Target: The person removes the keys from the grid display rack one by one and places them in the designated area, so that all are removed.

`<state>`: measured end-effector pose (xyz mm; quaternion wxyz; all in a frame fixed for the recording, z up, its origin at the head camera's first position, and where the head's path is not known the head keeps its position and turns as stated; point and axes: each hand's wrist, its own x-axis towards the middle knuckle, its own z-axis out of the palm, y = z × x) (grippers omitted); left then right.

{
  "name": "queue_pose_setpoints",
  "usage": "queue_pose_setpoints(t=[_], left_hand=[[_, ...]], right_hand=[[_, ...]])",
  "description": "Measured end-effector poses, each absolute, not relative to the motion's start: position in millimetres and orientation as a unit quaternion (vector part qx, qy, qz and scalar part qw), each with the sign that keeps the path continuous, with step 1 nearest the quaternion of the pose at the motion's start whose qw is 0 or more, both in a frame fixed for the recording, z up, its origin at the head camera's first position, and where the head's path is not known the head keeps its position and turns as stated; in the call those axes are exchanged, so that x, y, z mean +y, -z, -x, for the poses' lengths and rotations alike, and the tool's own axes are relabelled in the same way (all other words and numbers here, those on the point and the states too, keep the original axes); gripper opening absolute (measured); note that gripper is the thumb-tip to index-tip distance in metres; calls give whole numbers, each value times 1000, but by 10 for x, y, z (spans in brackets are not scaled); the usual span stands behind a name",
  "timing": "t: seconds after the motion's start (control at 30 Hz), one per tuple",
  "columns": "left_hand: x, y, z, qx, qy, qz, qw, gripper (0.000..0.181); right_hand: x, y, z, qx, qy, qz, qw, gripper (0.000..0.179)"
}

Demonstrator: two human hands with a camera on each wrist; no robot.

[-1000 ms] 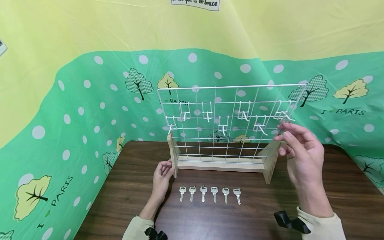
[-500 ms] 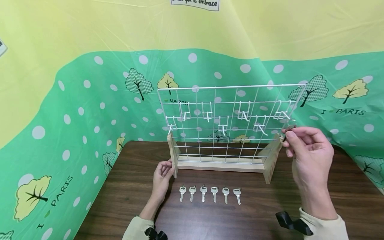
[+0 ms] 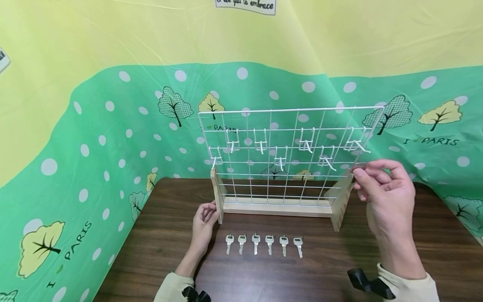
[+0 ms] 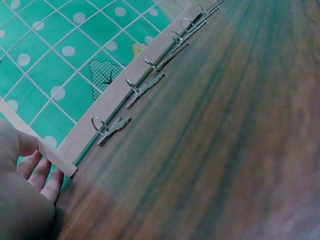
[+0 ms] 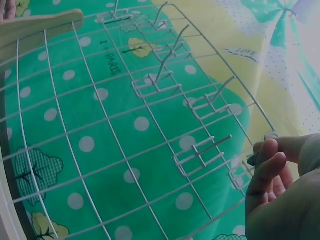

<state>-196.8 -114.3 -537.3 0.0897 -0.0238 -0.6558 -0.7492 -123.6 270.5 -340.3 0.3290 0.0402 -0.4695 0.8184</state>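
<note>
A white wire grid rack (image 3: 279, 184) with several white hooks (image 3: 307, 144) stands on a wooden base. My left hand (image 3: 203, 220) holds the base's left side panel (image 3: 217, 195); in the left wrist view the thumb lies at its front edge, other fingers beside its outer face. To the right of the grid, my right hand (image 3: 392, 201) pinches a key between thumb and forefinger, just below the far-right hook (image 3: 356, 144). Fingers cover most of this key (image 5: 252, 160), but a bit of it and its ring (image 5: 270, 135) show in the right wrist view.
Several silver keys (image 3: 256, 244) with rings lie in a row on the dark wooden table (image 3: 249, 281), in front of the base's crossbar (image 3: 277, 209). A green and yellow patterned cloth (image 3: 113, 113) hangs behind and at the left.
My right hand, with the key, drew back to the right from the far-right hook, then came slightly left and lower. My left hand and the row of keys stayed put.
</note>
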Motion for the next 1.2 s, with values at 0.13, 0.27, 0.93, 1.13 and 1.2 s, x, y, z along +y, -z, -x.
queue_pose_setpoints(t=[0.13,0.27,0.93,1.13,1.2], left_hand=[[-1142,5377,1963,-661,744,27,94,12],[-1142,5380,1968,-660,744,28,96,11],[-1140,5374,1971,-660,745,20,95,14],[-1136,5374,1971,-663,741,24,101,13],[-1135,5368,1966,-664,741,23,101,11]], right_hand=[[2711,3421,1228,-477,-830,-40,286,20],[2719,3440,1224,-483,-830,-45,275,17],[2796,3567,1166,-565,-784,-69,247,11],[2824,3623,1171,-612,-757,-55,222,9],[2835,3644,1173,-621,-754,-53,209,9]])
